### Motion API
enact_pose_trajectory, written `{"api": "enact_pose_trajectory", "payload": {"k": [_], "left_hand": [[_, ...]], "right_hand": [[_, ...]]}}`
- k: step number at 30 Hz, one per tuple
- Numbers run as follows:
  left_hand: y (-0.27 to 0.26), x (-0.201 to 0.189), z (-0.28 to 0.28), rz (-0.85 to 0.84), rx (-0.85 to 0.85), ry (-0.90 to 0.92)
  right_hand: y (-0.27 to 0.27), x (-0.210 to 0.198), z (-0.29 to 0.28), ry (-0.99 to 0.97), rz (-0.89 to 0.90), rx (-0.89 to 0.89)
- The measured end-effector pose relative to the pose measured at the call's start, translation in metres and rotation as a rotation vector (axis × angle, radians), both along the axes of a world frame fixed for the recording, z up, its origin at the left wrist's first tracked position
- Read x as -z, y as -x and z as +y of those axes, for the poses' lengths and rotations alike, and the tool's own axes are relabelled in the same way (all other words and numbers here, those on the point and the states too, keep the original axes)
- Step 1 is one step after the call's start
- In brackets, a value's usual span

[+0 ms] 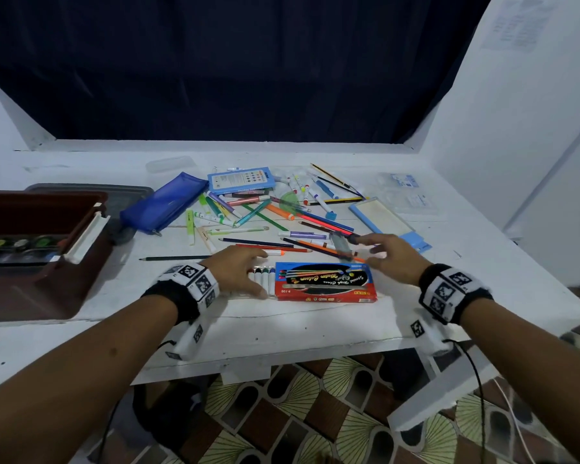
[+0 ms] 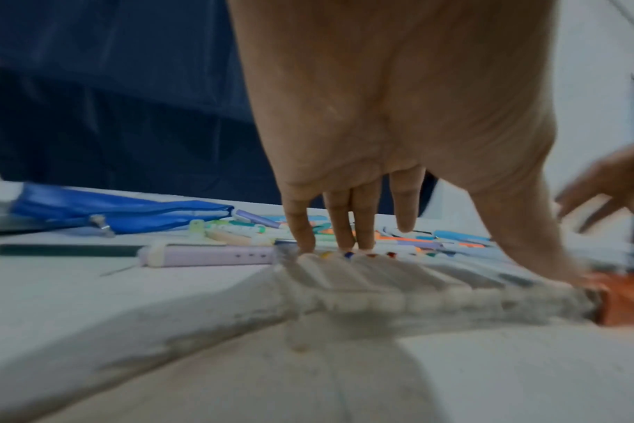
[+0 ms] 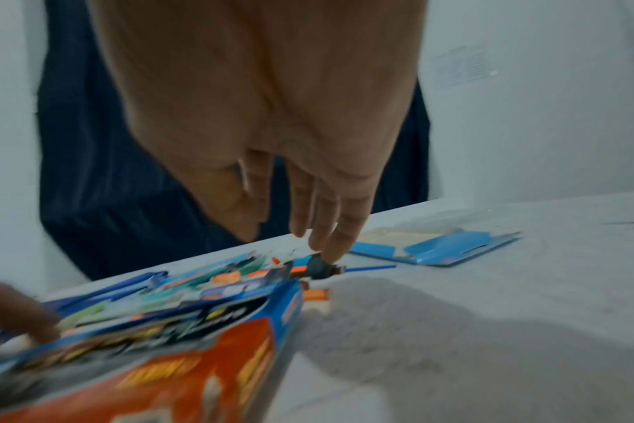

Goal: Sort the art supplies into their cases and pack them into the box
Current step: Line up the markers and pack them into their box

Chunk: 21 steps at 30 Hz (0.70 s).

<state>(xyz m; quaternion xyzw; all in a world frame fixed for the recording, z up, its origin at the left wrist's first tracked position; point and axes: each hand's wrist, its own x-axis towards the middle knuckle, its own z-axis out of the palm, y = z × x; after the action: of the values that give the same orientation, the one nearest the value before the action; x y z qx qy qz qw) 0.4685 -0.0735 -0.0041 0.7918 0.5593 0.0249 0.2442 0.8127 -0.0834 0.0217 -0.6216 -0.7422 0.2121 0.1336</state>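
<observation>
A: Where is the left hand [image 1: 238, 267]?

B: Low on the white counter [image 1: 282, 326], at about 7 o'clock from the heap of pens and pencils [image 1: 268, 212]. Its forearm comes in from the lower left and the palm faces down. The fingers [image 2: 301, 229] are spread and nearly straight, with their tips on the far edge of a clear tray of paint tubes [image 1: 263, 279]. The thumb reaches to the tray's near side, so the tray sits between thumb and fingers.

A: And the tray itself?

B: It sticks out of the left end of the red and blue water colour box [image 1: 325, 282], which lies flat near the counter's front edge.

A: The right hand [image 1: 390, 254]?

B: It hovers over the box's far right corner, palm down, fingers loose and extended toward 11 o'clock. It holds nothing; the wrist view is blurred, and the fingertips hang just above a dark-capped marker [image 3: 321, 266].

A: The packing box?

B: A brown box [image 1: 44, 249] sits at 9 o'clock with a paint palette [image 1: 21, 247] inside. A blue pouch [image 1: 164, 202] lies at 10 o'clock and a light blue case [image 1: 387, 222] at 2 o'clock.
</observation>
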Motion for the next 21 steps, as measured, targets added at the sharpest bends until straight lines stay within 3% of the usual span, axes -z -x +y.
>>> {"api": "enact_pose_trajectory", "payload": {"k": [3, 5, 8, 11, 21], "left_hand": [[0.019, -0.010, -0.002, 0.009, -0.186, -0.140], [0.033, -0.015, -0.003, 0.087, -0.315, -0.205], [0.046, -0.017, -0.010, 0.268, -0.437, -0.135], [0.048, -0.012, -0.018, 0.330, -0.466, -0.071], [0.031, -0.010, -0.025, 0.199, -0.518, -0.047]], "right_hand": [[-0.023, 0.000, 0.001, 0.119, 0.003, 0.233], [-0.018, 0.002, -0.008, 0.267, 0.101, 0.249], [-0.001, 0.008, -0.019, 0.371, 0.211, 0.238], [0.015, 0.012, -0.018, 0.367, 0.199, 0.256], [0.033, 0.019, -0.021, 0.324, 0.199, 0.237]]}}
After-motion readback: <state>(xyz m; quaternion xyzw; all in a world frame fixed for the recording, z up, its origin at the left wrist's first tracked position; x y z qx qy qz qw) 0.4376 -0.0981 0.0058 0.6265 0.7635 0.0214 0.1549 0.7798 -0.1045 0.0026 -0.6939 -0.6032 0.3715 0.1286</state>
